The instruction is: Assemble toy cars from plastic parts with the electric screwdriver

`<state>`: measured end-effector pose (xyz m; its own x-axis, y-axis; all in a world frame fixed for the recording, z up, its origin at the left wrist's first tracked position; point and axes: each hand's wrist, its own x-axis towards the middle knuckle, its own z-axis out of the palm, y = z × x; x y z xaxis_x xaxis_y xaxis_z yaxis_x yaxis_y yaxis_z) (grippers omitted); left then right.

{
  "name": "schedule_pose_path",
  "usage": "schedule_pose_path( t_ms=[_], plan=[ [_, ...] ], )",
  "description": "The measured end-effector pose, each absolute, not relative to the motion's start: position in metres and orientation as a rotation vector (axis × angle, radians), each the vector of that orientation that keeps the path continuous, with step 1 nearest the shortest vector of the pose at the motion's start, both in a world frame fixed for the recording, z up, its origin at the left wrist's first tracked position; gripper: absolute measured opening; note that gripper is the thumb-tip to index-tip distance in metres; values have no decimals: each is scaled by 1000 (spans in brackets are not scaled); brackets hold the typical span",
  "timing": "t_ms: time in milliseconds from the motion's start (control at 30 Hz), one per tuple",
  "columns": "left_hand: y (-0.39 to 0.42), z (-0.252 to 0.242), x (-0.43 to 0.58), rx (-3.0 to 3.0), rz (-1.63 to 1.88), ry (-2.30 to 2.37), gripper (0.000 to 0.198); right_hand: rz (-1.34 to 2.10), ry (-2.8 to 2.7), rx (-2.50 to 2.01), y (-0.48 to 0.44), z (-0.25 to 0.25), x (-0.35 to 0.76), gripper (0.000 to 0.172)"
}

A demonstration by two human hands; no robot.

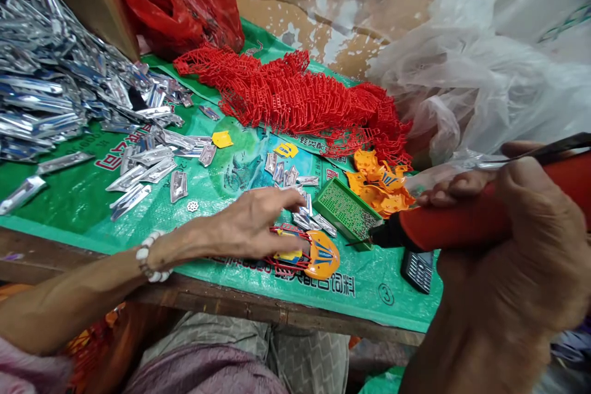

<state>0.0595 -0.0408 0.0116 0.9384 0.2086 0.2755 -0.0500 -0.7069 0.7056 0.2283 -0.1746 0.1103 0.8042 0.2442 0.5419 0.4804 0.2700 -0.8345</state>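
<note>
A toy car (323, 255) with an orange nose, a yellow panel and a red frame lies on the green sheet near the table's front edge. My left hand (244, 221) is over its rear end, thumb at the yellow panel and index finger stretched apart towards the silver pieces (290, 176); its other fingers are hidden. My right hand (530, 246) grips a red and black electric screwdriver (462, 212). The thin bit points left, at the near end of a green tray (344, 231) of small screws. A dark, slim tool (554, 149) lies along the screwdriver's top.
Silver parts (41, 86) are heaped at the left. Red plastic frames (286, 95) stretch across the back, beside a red bag (184, 0). Orange shells (381, 184) sit behind the tray; a black keypad phone (418, 269) lies right of it. Clear plastic bags (484, 74) hang behind.
</note>
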Motion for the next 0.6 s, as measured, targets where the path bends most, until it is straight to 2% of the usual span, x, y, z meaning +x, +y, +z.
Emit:
schedule_pose_path(
  t_ms=[67,267,400,500,567,600],
  plan=[
    [-51,4,57,2450,338,-59,68,-216,-672,-1284,-175,109,231,21],
    [-69,-13,51,2578,338,-72,60,-116,-803,-1355,-180,98,244,41],
    [-69,-16,55,2456,423,13,55,-375,-884,-1421,-196,84,235,59],
    [-60,-7,60,2209,439,273,63,-554,-723,-1498,-216,64,217,47],
    [-49,5,62,1936,410,433,66,-385,-683,-1765,-227,42,205,21],
    [-43,11,63,1789,433,501,69,-209,-801,-1905,-230,29,200,16]
  ],
)
